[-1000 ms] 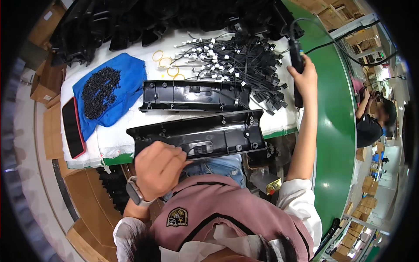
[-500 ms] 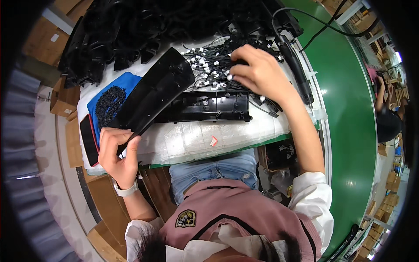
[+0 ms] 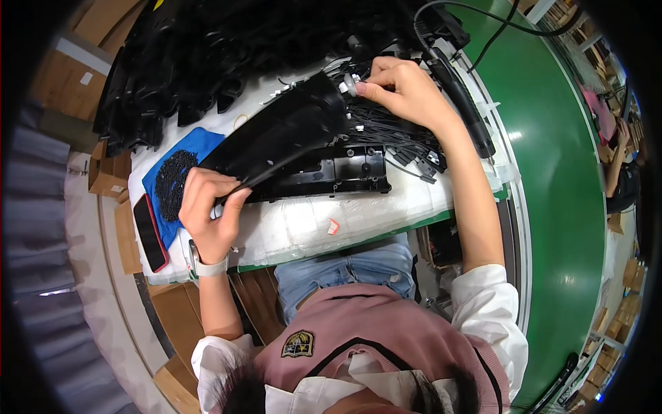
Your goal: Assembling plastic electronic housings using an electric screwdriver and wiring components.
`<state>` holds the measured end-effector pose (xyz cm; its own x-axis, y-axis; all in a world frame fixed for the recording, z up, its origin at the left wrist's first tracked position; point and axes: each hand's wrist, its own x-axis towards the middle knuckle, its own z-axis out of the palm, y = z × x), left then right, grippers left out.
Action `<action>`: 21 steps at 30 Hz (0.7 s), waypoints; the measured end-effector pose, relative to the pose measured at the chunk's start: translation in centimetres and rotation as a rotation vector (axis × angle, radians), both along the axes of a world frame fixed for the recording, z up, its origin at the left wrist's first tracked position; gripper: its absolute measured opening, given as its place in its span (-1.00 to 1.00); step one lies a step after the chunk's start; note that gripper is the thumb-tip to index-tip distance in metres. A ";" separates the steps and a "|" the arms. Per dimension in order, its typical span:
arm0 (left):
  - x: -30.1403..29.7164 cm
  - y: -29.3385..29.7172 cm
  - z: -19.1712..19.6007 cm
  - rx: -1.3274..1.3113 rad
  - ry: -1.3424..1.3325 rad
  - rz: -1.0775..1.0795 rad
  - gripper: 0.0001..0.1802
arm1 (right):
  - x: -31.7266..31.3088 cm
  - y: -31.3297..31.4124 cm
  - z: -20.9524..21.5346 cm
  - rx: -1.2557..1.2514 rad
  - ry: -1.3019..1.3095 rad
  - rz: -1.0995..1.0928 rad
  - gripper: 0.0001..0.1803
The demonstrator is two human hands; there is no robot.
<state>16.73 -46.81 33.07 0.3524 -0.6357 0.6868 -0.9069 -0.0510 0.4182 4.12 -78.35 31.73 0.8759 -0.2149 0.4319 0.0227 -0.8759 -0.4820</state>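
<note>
My left hand [image 3: 210, 210] grips the near end of a long, curved black plastic cover [image 3: 279, 127], its thumb on one side and fingers on the other. The cover slants up to the right, over part of a second black plastic housing [image 3: 352, 171] that lies open side up on the table. At the cover's far end, my right hand [image 3: 403, 90] pinches a small white and grey connector [image 3: 350, 85] between thumb and fingers. Under and beside that hand spreads a heap of thin black cables [image 3: 396, 131]; the cover hides part of it.
Many black plastic parts [image 3: 207, 55] are piled across the back. A blue cloth [image 3: 200, 141] with small black screws [image 3: 172, 183] lies at left, beside a phone [image 3: 148, 231]. A black corded tool [image 3: 462, 103] rests along the right edge. A red-and-white scrap [image 3: 334, 226] lies near the front.
My left hand has moved right and slightly up, bringing the cover over the cable heap. My right hand has moved up and left to the cover's far end, with the connector now visible in its pinch.
</note>
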 end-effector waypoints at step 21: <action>0.3 -2.2 1.7 0.640 -0.184 -0.110 -0.31 | 0.0 1.0 -1.7 0.064 -0.182 -0.350 -0.73</action>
<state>16.99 -49.01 34.77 0.1753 -0.9629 0.2052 -0.9746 -0.1402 0.1744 4.09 -77.32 30.08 0.6555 -0.5178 0.5497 -0.1814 -0.8145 -0.5510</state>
